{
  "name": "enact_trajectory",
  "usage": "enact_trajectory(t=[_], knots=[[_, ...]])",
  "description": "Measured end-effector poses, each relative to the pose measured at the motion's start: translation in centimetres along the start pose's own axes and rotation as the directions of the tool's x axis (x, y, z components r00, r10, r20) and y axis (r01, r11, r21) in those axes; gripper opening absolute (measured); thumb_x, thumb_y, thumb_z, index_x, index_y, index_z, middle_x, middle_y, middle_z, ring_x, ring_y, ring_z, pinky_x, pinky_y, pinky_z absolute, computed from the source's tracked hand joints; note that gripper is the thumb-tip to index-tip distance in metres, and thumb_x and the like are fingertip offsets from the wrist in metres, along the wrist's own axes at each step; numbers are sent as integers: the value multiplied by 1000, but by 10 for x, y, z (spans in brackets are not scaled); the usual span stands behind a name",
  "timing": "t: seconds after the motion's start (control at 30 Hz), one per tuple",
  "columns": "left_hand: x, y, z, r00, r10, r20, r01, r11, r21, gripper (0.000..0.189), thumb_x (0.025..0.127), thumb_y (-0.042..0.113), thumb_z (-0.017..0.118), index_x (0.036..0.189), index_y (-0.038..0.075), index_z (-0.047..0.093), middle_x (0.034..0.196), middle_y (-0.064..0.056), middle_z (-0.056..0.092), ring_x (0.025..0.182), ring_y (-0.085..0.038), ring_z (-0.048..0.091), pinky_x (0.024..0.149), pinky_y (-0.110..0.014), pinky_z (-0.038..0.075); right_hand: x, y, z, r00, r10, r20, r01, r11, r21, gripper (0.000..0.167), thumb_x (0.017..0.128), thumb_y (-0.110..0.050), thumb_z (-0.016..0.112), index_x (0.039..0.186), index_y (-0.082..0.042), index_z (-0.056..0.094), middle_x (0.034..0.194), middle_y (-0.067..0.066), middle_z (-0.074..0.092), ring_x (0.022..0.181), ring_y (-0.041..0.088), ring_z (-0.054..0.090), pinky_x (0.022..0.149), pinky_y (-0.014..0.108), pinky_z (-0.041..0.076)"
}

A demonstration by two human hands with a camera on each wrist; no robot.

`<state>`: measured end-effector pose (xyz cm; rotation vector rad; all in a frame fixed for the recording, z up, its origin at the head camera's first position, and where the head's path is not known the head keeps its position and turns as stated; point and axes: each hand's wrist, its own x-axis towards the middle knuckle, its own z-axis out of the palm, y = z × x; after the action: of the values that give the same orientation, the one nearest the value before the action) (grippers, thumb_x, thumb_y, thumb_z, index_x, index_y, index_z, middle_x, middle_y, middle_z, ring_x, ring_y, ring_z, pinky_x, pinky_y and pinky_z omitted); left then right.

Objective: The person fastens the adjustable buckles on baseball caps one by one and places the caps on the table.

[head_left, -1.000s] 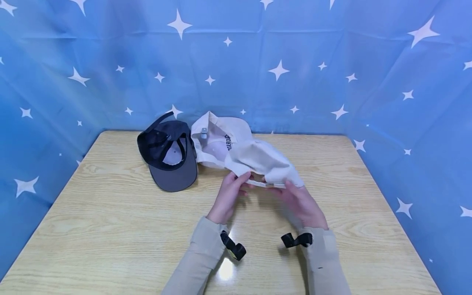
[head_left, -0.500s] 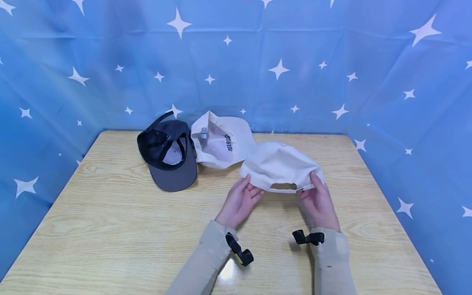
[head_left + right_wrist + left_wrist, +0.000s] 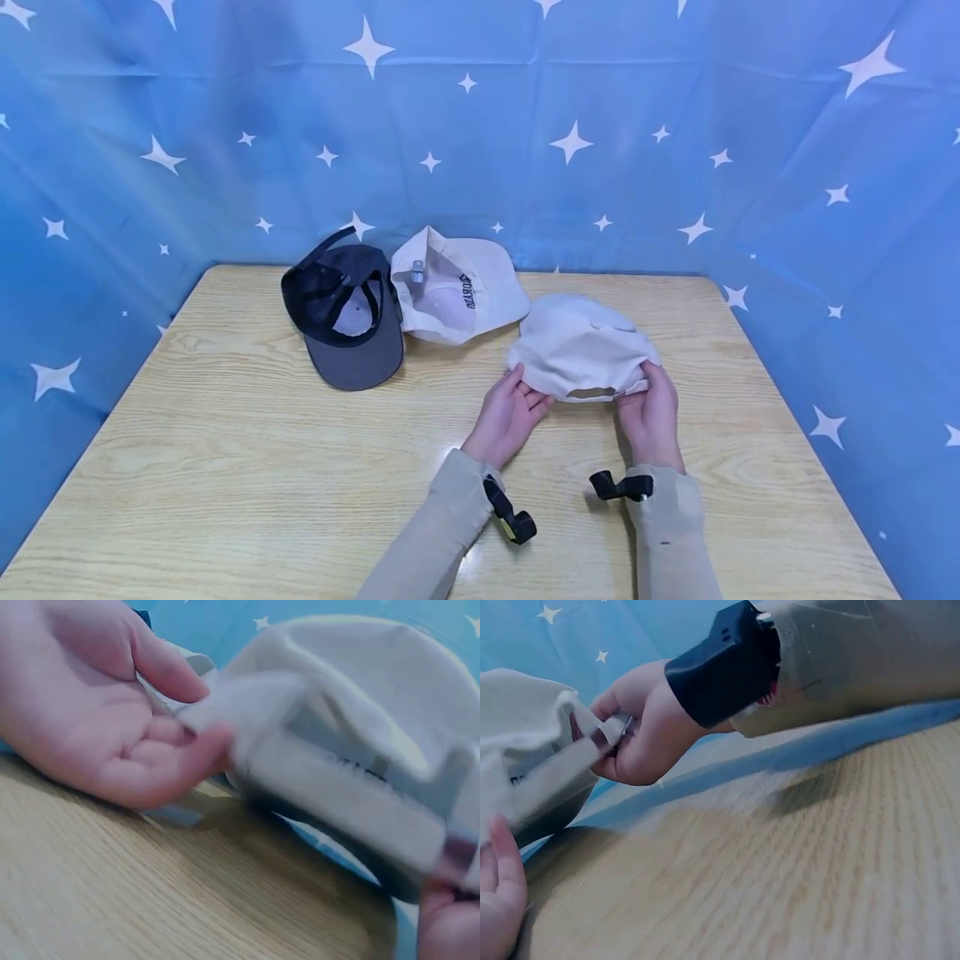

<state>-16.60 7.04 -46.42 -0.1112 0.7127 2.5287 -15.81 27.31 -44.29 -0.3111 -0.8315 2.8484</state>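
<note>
Both hands, L hand [image 3: 512, 410] & R hand [image 3: 651, 407], grip cream cap [image 3: 577, 343].

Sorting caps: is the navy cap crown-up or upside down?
Upside down: the navy cap shows its inner lining and sweatband, brim toward the camera.

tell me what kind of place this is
Probably a staged recording booth, not a home: a wooden table boxed in by a blue star-print backdrop, with only three caps on it, including the cream cap being handled.
</note>
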Motion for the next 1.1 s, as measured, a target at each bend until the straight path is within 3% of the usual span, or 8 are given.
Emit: enact_trajectory(t=[0.13,0.3,0.53,0.67,0.77,0.9,1.0,1.1], knots=[[0,0,3,999,51,-15,-50,996,72,46,93,34,43,132,12,31,122,-12,49,100,-24,54,91,-42,40,3,1,2,991,-101,-82,102,995,3,33,92,-5,44,125,-4,41,133,6,38,119,14,40,98,28,33],[-1,-2,7,994,106,-35,-99,981,165,74,91,34,49,143,17,-2,132,-12,36,113,-25,47,96,-42,35,6,6,9,951,-241,-195,228,970,-84,30,92,-4,44,122,-1,42,128,11,42,115,18,44,94,29,38],[4,5,11,995,100,-2,-91,922,377,84,90,37,50,141,16,-13,148,-7,-3,133,-21,15,104,-38,21,5,16,17,892,-312,-328,226,934,-276,40,94,-9,39,131,-15,26,129,5,38,114,17,44,91,26,39],[8,11,13,996,94,-8,-78,873,481,85,89,44,49,142,16,-12,148,0,-10,134,-16,6,107,-36,13,4,25,18,892,-356,-279,237,893,-383,30,96,-18,38,126,-14,39,127,3,42,114,16,43,94,27,34],[11,14,14,995,86,-43,-47,821,570,86,86,51,48,142,20,-9,147,7,-11,133,-10,-2,107,-36,6,4,33,19,885,-409,-223,255,825,-504,29,96,-23,37,118,-8,48,123,6,45,112,18,43,94,27,33],[16,15,18,994,74,-83,-2,762,648,86,84,57,47,143,22,-5,147,10,-11,132,-10,-7,107,-39,3,2,38,22,862,-459,-214,222,722,-655,34,97,-30,33,122,-10,45,124,1,35,114,14,36,96,22,30],[21,15,21,994,79,-78,-6,743,669,84,84,57,45,143,22,-4,147,10,-7,132,-10,-5,107,-39,4,2,38,27,848,-491,-199,248,701,-669,35,97,-27,32,121,-8,47,123,3,39,112,15,38,95,22,31],[26,17,23,993,91,-71,-19,736,677,81,85,56,44,143,23,-2,147,11,-3,132,-9,-2,107,-38,5,3,36,34,848,-505,-160,312,720,-620,35,98,-23,29,116,-4,53,118,8,50,108,19,44,94,24,33]])
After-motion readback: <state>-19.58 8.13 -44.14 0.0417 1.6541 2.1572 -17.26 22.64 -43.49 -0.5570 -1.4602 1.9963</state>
